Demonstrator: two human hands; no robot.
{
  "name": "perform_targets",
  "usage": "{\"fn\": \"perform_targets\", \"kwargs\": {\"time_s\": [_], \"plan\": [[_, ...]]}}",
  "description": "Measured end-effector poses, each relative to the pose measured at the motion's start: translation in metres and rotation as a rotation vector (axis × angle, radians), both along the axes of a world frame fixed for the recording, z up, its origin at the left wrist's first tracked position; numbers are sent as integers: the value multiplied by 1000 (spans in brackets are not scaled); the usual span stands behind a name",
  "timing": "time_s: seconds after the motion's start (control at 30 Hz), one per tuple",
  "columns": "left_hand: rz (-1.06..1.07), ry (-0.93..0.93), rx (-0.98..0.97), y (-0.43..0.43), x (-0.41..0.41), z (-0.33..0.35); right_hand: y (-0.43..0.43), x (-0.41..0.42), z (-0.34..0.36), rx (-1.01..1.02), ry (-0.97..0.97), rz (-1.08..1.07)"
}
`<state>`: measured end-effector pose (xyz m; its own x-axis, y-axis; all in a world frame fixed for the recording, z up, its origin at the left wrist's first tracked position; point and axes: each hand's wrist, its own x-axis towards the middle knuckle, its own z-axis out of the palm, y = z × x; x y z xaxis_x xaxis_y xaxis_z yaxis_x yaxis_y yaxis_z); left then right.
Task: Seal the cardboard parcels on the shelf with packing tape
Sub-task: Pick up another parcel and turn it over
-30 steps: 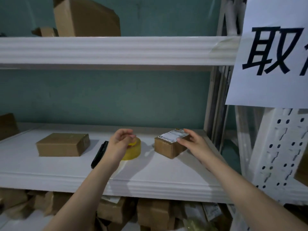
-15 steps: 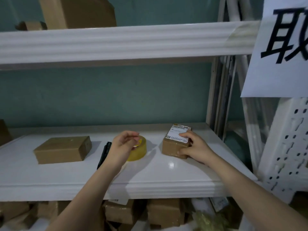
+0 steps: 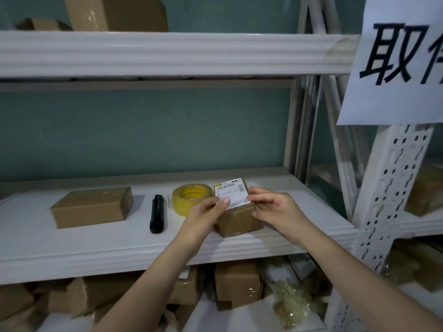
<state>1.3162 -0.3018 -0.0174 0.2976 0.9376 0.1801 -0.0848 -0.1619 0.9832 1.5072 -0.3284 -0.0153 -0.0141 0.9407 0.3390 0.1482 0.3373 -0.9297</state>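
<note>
The white shelf (image 3: 72, 250) in front of you runs the full width of the view, with an upper shelf (image 3: 167, 53) above it and a paper sign (image 3: 395, 104) with black characters hanging at the far right. A heap of cardboard boxes (image 3: 237, 281) lies below the shelf; too jumbled to count.

You have two parcels on the shelf. The flat parcel (image 3: 91, 207) lies well to the left, untouched. The small parcel (image 3: 239, 219), with one white label (image 3: 231, 190) on top, sits right of centre at the near edge, tilted toward you; whether it is resting on the board or lifted, you cannot tell from here.

Both your hands are on that small parcel. Your left hand (image 3: 203, 214) grips its left side, fingers curled round it and the thumb pressed on the label's near edge. Your right hand (image 3: 275, 207) holds the right side, fingers bent, fingertips on the label's right corner.

One yellow tape roll (image 3: 189, 195) lies flat just behind your left hand, beside the small parcel. One black cutter (image 3: 157, 214) lies between the roll and the flat parcel.
</note>
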Motion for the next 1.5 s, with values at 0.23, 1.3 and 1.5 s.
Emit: {"fn": "perform_targets", "kwargs": {"time_s": [0.23, 1.3, 1.5], "plan": [[243, -100, -15, -10, 17, 0, 0, -5, 9, -39, 284, -119], [-57, -332, -55, 10, -42, 9, 8, -7, 16, -180, 160, 117], [-114, -419, -46, 14, -42, 9, 5, -2, 18, -225, 238, 156]]}}
